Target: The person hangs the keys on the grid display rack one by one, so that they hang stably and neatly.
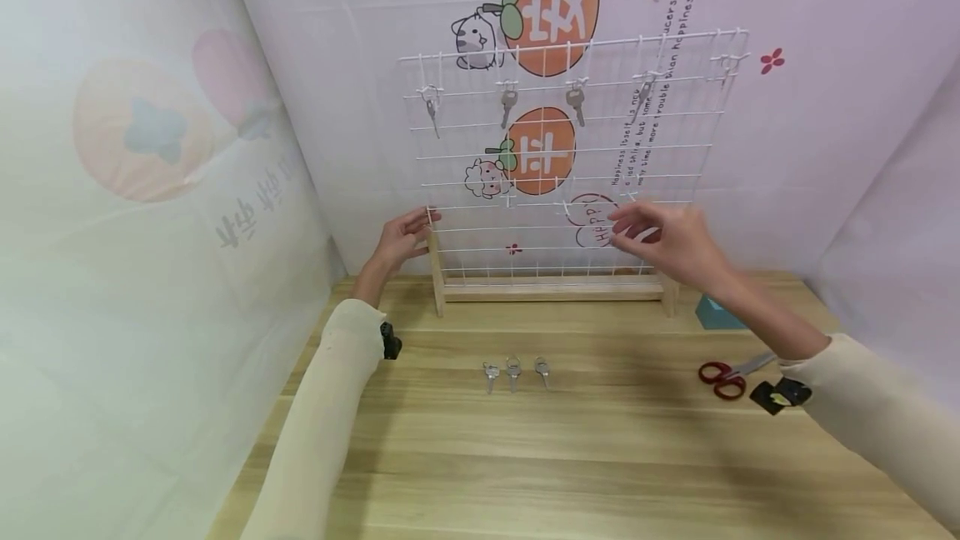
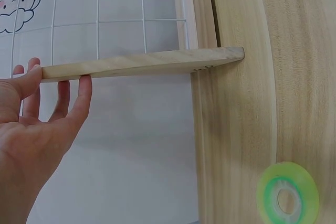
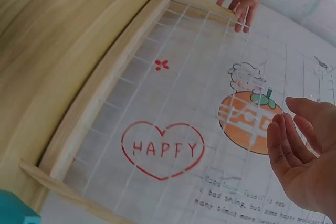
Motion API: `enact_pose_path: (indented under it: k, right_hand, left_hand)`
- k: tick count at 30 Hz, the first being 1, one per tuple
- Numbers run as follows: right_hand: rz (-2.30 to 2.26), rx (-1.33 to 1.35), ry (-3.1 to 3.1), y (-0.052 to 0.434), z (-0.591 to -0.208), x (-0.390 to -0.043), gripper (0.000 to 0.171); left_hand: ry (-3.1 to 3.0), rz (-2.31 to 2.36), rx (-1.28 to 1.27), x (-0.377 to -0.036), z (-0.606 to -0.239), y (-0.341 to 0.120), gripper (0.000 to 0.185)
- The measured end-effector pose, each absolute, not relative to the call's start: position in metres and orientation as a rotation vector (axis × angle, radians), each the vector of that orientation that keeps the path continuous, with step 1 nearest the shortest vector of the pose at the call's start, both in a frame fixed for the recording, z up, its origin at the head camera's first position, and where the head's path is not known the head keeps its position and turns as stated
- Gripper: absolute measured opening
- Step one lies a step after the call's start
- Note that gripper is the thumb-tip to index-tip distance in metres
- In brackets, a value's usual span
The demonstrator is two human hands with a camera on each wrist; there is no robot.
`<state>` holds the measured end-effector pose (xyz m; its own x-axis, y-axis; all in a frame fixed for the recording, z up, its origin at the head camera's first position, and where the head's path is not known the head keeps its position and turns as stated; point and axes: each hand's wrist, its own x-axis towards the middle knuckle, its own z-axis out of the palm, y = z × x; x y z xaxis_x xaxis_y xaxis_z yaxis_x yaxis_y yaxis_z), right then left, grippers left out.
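A white wire grid rack (image 1: 570, 158) stands upright in a wooden frame (image 3: 103, 83) at the back of the table. Several keys (image 1: 507, 103) hang from hooks along its upper row. My left hand (image 1: 408, 234) rests with straight fingertips against the frame's left wooden post (image 2: 142, 63); this hand (image 2: 55, 98) holds nothing. My right hand (image 1: 647, 232) hovers in front of the grid's lower right part, near a small white hook (image 1: 630, 197). Its fingers (image 3: 286, 140) are loosely bent and the palm is empty. Three loose keys (image 1: 513, 371) lie in a row on the table.
Red-handled scissors (image 1: 722, 378) lie at the right of the wooden table (image 1: 570, 457), with a teal box (image 1: 716, 315) behind them. A green tape roll (image 2: 287, 192) lies near the rack's left foot. Printed fabric walls enclose the left, back and right.
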<state>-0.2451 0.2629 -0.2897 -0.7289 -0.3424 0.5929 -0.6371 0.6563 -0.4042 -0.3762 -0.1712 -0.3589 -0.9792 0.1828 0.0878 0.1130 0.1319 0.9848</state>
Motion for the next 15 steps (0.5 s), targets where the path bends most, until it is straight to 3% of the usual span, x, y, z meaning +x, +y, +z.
enact_pose_path:
  k: [15]
  right_hand:
    - [0.967,0.882,-2.521,0.213,-0.349,-0.254,0.023]
  left_hand:
    - [2.329,2.006,0.293,-0.378,-0.362,-0.17,0.048]
